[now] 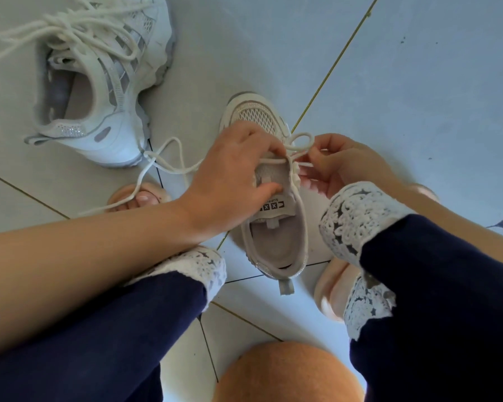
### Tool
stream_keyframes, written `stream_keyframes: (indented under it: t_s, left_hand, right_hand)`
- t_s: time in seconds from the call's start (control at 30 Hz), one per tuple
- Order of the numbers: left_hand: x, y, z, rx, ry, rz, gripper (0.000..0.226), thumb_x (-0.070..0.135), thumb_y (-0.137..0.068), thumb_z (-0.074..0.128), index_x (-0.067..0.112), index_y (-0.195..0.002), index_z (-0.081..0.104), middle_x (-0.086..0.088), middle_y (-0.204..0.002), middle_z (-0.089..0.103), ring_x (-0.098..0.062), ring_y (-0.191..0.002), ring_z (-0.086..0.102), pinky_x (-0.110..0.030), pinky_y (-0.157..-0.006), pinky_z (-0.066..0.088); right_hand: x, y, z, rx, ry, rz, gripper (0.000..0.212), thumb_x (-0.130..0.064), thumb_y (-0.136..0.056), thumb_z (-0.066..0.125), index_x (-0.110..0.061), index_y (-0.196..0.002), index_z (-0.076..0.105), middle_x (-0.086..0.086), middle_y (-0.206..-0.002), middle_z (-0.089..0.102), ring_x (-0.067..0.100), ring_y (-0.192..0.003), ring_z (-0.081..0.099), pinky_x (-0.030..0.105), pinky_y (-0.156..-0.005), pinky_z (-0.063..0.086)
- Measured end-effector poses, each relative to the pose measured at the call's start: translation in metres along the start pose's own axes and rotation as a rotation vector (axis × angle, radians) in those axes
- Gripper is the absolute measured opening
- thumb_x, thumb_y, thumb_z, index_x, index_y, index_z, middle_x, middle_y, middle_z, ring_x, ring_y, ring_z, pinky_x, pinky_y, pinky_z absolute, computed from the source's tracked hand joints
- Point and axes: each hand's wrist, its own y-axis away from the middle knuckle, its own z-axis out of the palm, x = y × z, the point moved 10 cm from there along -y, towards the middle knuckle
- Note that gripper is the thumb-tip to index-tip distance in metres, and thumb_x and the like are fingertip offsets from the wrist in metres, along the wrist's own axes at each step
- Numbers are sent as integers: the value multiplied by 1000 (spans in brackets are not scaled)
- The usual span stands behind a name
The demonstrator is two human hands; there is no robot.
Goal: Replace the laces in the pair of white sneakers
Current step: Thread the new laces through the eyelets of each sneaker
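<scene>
Lace (275, 161) at frame centre looks soft, limp and light. The right hand (343, 166) pinches its strand near the eyelets, while the left hand (233, 175) grips the sneaker (276, 248) by its tongue.

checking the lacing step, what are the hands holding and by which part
The left hand grips the near sneaker by its tongue; the right hand pinches the lace close to the sneaker's right-side eyelets.

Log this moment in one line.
left hand grips sneaker | right hand pinches lace | other sneaker on floor
</scene>
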Motion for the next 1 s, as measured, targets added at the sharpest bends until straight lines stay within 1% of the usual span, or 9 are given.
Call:
stream_keyframes:
  t_s: [0.1,0.17,0.33,0.43,0.57,0.7,0.8,0.9,1.0]
  left_hand:
    - [-8,3,-5,33,-78,-46,45,18,-69,73,13,-110,56,-3,-115,47,-21,-111,39,-16,-87,21]
    - [-13,5,-9,52,-75,-85,47,15,-68,70,13,-113,55,-5,-120,46,-22,-113,38,-17,-86,20]
    - [-27,10,-14,102,-9,-189,46,10,-70,64,8,-115,51,-2,-112,40,-19,-107,38,-12,-79,21]
    - [-29,12,-12,108,20,-221,41,9,-71,64,6,-110,49,0,-105,36,-18,-100,38,-15,-78,23]
    - [-28,10,-11,116,13,-223,39,9,-70,64,7,-106,49,1,-102,36,-16,-96,37,-16,-76,24]
    - [-27,10,-9,121,29,-227,39,9,-71,65,9,-106,48,1,-102,35,-16,-95,37,-19,-78,27]
    - [-31,13,-9,125,56,-232,40,8,-71,64,9,-107,47,1,-104,34,-14,-93,37,-15,-75,28]
    - [-34,15,-13,154,59,-235,40,6,-71,65,7,-107,48,-1,-106,32,-13,-89,36,-3,-71,27]
    - [-35,16,-15,170,31,-242,40,8,-70,65,6,-105,48,-2,-105,31,-14,-91,34,-10,-71,23]
  right_hand:
    - [-7,5,-9,79,-233,19,23,4,-92,42,-9,-75,51,10,-72,70,23,-70,70,35,-57,57]
    - [-11,8,-19,154,-389,26,23,4,-94,37,-6,-77,49,8,-59,64,20,-58,66,39,-58,58]
    - [-74,16,-84,279,-602,-222,22,7,-58,33,-15,-61,34,-2,-50,37,9,-41,30,17,-38,28]
    - [-100,25,-97,365,-51,-272,30,11,-69,37,-18,-64,43,-7,-45,43,5,-36,31,15,-34,21]
    - [-56,24,-10,27,874,-211,17,-7,-84,61,-23,-78,58,-10,-70,56,0,-55,46,12,-48,39]
    - [-39,26,18,25,1256,-289,14,-29,-79,69,-25,-78,55,-9,-79,58,9,-72,51,21,-69,37]
    - [-50,29,10,-9,1190,-342,9,-25,-79,69,-28,-73,63,-13,-71,61,1,-68,51,14,-63,36]
    - [-88,28,-44,209,642,-342,20,-7,-80,63,-22,-66,64,-10,-49,58,1,-44,42,15,-45,32]
    - [-112,36,-93,405,247,-361,22,-2,-78,55,-17,-64,60,-9,-45,54,5,-37,34,14,-36,21]
